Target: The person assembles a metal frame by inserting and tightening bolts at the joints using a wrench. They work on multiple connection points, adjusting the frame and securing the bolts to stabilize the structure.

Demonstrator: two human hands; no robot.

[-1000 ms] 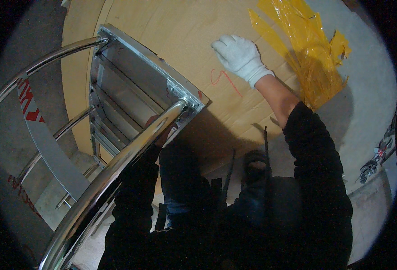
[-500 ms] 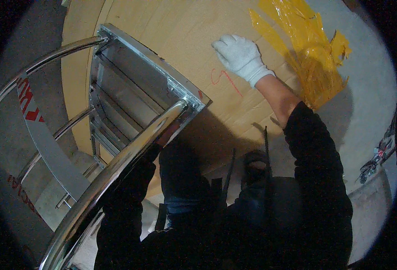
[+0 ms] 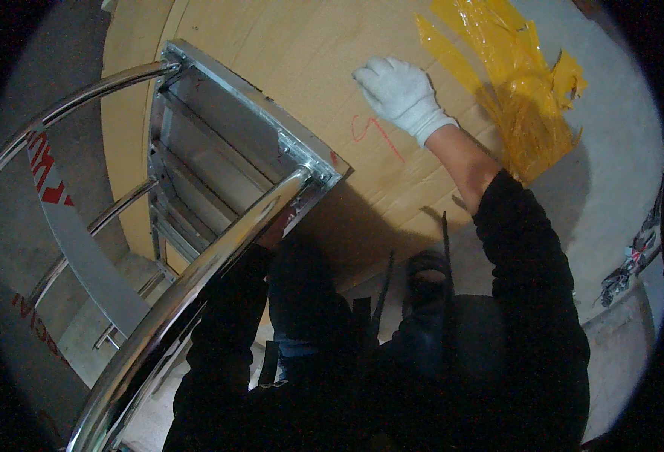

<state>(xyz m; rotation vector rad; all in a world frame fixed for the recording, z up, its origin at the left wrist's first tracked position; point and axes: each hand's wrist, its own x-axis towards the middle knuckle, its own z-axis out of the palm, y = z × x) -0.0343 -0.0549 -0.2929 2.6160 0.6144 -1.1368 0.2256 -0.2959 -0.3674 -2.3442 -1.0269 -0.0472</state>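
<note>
My right hand point(image 3: 399, 94), in a white knit glove, is over a brown cardboard sheet point(image 3: 302, 53). Its fingers curl inward, and whatever they may hold is hidden beneath them. A red pen mark point(image 3: 377, 137) runs across the cardboard close to the wrist. On the left stands a metal frame point(image 3: 253, 105) with crossbars and curved shiny tubes. My left hand point(image 3: 273, 235) is mostly hidden under the thick, polished tube point(image 3: 196, 290) at the frame's near corner. Only a bit of skin shows there, so its fingers cannot be made out.
Crumpled yellow tape point(image 3: 524, 90) lies at the cardboard's right edge, on grey floor. A grey band with red print point(image 3: 83, 248) crosses the tubes at left. Dark plastic scraps point(image 3: 633, 260) lie far right. My shoe point(image 3: 427, 275) is by the cardboard's near edge.
My left forearm has shifted slightly right under the tube, and a bit more of the left hand's skin shows. The right hand has barely moved. The frame stays in place.
</note>
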